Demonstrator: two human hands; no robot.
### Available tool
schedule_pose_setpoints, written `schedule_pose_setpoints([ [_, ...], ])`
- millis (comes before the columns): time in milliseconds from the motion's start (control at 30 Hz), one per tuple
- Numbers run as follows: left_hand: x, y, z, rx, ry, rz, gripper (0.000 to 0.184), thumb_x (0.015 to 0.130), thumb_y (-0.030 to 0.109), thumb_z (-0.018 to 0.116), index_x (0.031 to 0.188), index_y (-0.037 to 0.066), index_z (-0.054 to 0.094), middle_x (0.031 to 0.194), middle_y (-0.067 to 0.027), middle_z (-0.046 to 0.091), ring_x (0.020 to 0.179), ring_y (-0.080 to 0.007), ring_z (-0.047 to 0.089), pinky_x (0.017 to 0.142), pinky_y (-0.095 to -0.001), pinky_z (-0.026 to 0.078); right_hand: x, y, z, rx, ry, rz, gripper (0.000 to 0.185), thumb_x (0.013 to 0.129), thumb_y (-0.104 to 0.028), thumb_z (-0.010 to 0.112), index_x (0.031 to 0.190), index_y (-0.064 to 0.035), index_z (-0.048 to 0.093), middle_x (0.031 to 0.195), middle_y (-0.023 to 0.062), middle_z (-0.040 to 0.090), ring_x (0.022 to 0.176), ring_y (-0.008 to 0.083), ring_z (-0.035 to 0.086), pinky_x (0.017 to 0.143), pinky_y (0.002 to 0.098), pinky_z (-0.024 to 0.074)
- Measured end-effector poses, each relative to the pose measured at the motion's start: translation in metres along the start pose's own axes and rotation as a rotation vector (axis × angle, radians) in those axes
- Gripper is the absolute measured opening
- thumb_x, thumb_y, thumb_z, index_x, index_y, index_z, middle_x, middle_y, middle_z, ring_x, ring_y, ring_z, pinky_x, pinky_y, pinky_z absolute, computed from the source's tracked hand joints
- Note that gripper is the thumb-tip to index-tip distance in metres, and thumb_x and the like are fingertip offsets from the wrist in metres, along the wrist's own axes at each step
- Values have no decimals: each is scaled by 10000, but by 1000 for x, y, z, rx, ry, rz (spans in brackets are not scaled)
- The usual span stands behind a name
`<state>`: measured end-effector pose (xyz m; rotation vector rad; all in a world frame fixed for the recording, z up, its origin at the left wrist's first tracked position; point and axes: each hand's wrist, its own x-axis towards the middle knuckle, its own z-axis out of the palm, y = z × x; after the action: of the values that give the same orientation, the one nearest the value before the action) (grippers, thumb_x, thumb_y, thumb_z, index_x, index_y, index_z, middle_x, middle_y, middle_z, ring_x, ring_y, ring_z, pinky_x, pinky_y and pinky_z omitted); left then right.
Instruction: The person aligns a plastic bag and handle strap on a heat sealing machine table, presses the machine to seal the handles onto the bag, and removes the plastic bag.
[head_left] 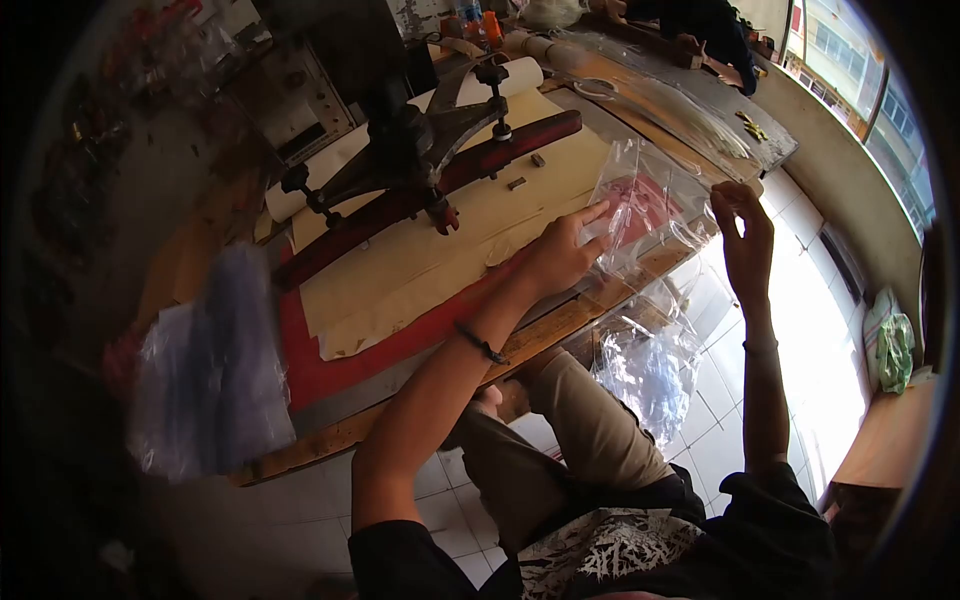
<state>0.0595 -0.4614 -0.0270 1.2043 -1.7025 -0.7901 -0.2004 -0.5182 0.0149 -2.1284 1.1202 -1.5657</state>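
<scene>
My left hand (572,252) holds the near-left edge of a clear plastic sheet (630,215) between thumb and fingers, over the right end of the bench. Pink-red material shows through the plastic. To the right of the sheet, my right hand (742,222) is raised with thumb and fingertips pinched together; whatever lies between them is too small to tell. Cream paper (420,290) covers a red mat (375,365) on the bench, left of my left hand. Above the paper stands a machine with a dark red bar (500,150).
A stack of clear plastic pieces (210,380) hangs at the bench's left end. More crumpled plastic (650,375) hangs below the front edge (560,330). Another person's hands (690,45) are at the far table. A green bag (893,350) sits at the right wall.
</scene>
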Motion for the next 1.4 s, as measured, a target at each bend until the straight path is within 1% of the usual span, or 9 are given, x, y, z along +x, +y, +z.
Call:
schedule_pose_setpoints([
  [133, -4, 15, -4, -73, -89, -41, 534, 928, 179, 641, 1408, -14, 505, 1392, -185, 572, 1291, -211, 530, 1090, -323, 384, 67, -27, 67, 37, -287, -218, 230, 976, -196, 626, 1138, -53, 704, 1058, 62, 733, 887, 146, 652, 835, 314, 488],
  [300, -4, 17, -8, -69, -250, -36, 520, 901, 180, 649, 1398, 69, 548, 1400, -127, 583, 1225, -192, 588, 1050, -325, 431, 135, -20, 145, -118, -497, -344, 215, 923, -191, 624, 1077, -75, 718, 1054, 99, 730, 903, 286, 693, 822, 396, 534],
  [400, -8, 32, -14, -61, -267, -90, 516, 889, 188, 654, 1392, 113, 567, 1394, -118, 591, 1186, -207, 621, 1024, -325, 458, 156, -12, 166, -253, -626, -370, 206, 910, -195, 628, 1061, -91, 724, 1046, 101, 730, 958, 299, 695, 843, 415, 537],
  [967, -3, 25, -10, -8, -246, -43, 487, 874, 202, 655, 1337, 61, 609, 1367, -128, 609, 1185, -204, 626, 1029, -309, 460, 150, -1, 175, -255, -603, -412, 153, 918, -108, 604, 1016, -39, 699, 971, 133, 691, 853, 287, 656, 785, 385, 520],
  [1067, -3, 20, -7, 1, -217, -4, 501, 867, 190, 652, 1347, 56, 599, 1390, -130, 591, 1167, -195, 635, 1021, -303, 465, 154, 12, 181, -290, -562, -681, 153, 922, -108, 597, 1027, -14, 658, 992, 146, 678, 908, 315, 640, 822, 390, 506],
  [1167, -3, 14, -4, -35, -202, -5, 506, 859, 160, 636, 1356, 76, 598, 1305, -147, 646, 949, -183, 701, 896, -300, 529, 158, 18, 178, -240, -597, -517, 167, 944, -120, 581, 1042, 15, 601, 1011, 161, 644, 947, 342, 617, 839, 409, 490],
  [1267, -7, 26, -10, -71, -223, -15, 519, 853, 130, 615, 1371, 104, 594, 1094, -146, 705, 701, -150, 662, 735, -300, 542, 159, 23, 156, -291, -446, -834, 181, 986, -145, 551, 1049, 25, 562, 1003, 177, 602, 933, 369, 598, 823, 422, 477],
  [1300, -9, 27, -12, -78, -224, -11, 525, 851, 121, 609, 1375, 113, 592, 1025, -143, 716, 635, -140, 645, 689, -299, 541, 152, 10, 138, -208, -495, -576, 187, 1015, -159, 527, 1054, 24, 536, 989, 188, 569, 909, 393, 576, 803, 419, 466],
  [1400, -8, 25, -11, -92, -239, -11, 539, 846, 106, 600, 1385, 124, 587, 883, -129, 711, 556, -125, 603, 624, -297, 522, 130, -22, 65, -276, -487, -534, 138, 1017, -121, 516, 1026, 14, 490, 953, 189, 550, 844, 367, 563, 773, 408, 463],
])
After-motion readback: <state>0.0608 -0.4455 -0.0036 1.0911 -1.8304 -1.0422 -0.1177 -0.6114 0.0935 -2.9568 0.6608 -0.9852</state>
